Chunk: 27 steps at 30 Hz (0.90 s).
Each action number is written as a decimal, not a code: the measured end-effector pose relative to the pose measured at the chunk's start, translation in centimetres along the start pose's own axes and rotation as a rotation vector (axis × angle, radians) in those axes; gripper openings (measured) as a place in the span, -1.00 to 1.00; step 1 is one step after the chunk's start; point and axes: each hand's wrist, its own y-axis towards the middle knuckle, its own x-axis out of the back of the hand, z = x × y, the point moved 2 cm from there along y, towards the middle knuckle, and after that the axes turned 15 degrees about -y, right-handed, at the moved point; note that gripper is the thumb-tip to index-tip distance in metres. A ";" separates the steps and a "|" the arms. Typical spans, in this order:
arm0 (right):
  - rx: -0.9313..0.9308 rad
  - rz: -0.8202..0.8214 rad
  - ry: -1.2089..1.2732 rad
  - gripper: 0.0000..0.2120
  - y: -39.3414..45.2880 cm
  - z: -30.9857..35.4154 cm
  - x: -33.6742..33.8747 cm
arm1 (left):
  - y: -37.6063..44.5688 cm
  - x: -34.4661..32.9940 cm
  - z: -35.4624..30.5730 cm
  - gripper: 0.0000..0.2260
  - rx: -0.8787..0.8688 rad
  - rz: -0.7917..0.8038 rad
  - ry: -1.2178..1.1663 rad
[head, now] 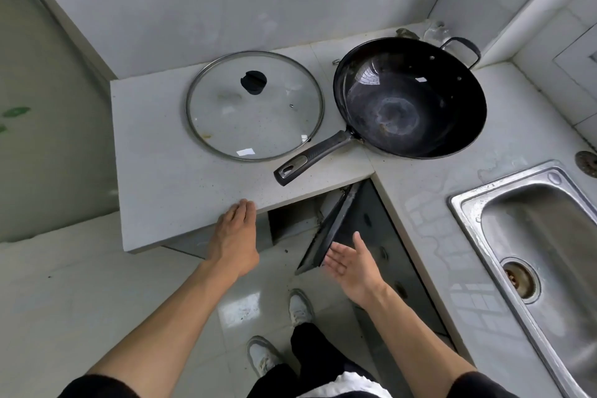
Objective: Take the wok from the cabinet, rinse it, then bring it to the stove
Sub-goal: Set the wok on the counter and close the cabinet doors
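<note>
A black wok sits upright on the grey counter in the corner, its long handle pointing toward me and a loop handle at the far side. A glass lid with a black knob lies flat to its left. My left hand rests palm down at the counter's front edge, fingers together, holding nothing. My right hand hovers palm up with fingers spread beside the open dark cabinet door under the counter.
A steel sink with a drain is set in the counter at the right. Tiled walls close the corner behind the wok. My feet stand on the glossy tiled floor below, which extends to the left.
</note>
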 end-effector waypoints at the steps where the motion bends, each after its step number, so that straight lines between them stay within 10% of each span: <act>1: -0.009 0.006 0.022 -0.37 0.3 0.1 -0.6 | 0.0 0.1 0.0 -0.18 0.001 0.004 0.002; 27: -0.125 0.075 0.353 -0.29 4.3 4.1 -8.7 | -0.8 0.6 1.5 -0.45 0.013 -0.225 -0.163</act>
